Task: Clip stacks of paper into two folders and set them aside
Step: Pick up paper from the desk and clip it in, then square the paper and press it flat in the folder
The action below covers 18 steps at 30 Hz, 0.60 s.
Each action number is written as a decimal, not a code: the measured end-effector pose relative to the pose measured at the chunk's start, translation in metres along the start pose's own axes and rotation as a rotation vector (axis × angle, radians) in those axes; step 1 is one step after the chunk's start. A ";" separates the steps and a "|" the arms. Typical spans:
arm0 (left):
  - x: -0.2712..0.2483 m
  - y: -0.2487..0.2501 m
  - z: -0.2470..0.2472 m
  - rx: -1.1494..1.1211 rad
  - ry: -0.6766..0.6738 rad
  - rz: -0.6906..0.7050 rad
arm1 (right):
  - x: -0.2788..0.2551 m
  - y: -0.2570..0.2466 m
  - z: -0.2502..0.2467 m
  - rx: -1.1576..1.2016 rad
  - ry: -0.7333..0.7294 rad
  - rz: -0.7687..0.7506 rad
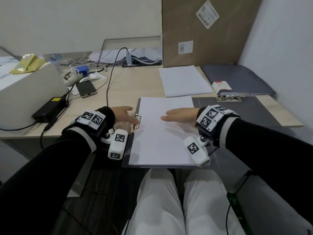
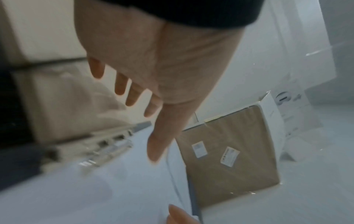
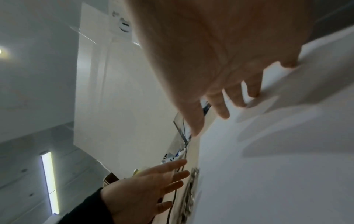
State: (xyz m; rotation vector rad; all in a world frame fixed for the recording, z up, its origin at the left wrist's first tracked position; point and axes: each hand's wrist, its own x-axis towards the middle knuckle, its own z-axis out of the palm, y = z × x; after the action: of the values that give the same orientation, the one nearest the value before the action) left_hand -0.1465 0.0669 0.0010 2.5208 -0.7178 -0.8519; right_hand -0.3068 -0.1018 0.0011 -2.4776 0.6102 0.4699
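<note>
An open dark grey folder lies on the desk in front of me, with a white paper stack on its left half. The folder's metal clip sits at the stack's left edge. My left hand is beside the clip with its fingers straight, the index tip at the clip. My right hand lies flat on the paper with its fingers spread. A second paper stack lies further back. To its right is a closed grey folder with a red-and-white label.
A black power adapter, a phone and cables crowd the desk's left side beside a white box. A large cardboard box stands against the back wall. My legs are below the desk's front edge.
</note>
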 end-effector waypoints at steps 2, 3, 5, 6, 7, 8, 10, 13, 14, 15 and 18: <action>0.010 0.020 -0.007 -0.045 0.104 0.003 | 0.002 0.008 -0.020 0.134 0.153 -0.007; 0.017 0.030 -0.009 -0.096 0.156 0.014 | 0.005 0.016 -0.030 0.221 0.233 0.011; 0.035 0.052 -0.010 -0.259 0.196 0.035 | 0.011 0.032 -0.049 0.363 0.357 0.052; 0.045 0.063 -0.008 -0.326 0.189 0.044 | 0.014 0.042 -0.058 0.395 0.399 0.074; 0.055 0.075 -0.007 -0.377 0.180 0.045 | 0.019 0.052 -0.068 0.411 0.426 0.090; 0.065 0.087 -0.004 -0.412 0.167 0.042 | 0.025 0.061 -0.077 0.420 0.442 0.105; 0.089 0.108 0.002 -0.476 0.142 0.014 | 0.038 0.077 -0.093 0.430 0.441 0.140; 0.122 0.136 0.009 -0.482 0.143 -0.044 | 0.063 0.094 -0.111 0.357 0.382 0.182; 0.134 0.143 0.011 -0.462 0.143 -0.056 | 0.072 0.099 -0.116 0.323 0.363 0.184; 0.149 0.149 0.015 -0.439 0.152 -0.064 | 0.081 0.102 -0.119 0.303 0.343 0.182; 0.173 0.169 0.021 -0.358 0.151 -0.107 | 0.106 0.109 -0.123 0.217 0.258 0.198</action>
State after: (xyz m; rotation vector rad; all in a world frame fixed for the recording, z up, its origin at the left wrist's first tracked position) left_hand -0.0994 -0.1711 -0.0076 2.2833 -0.3480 -0.7400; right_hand -0.2495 -0.2884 0.0061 -2.2962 0.9626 0.1454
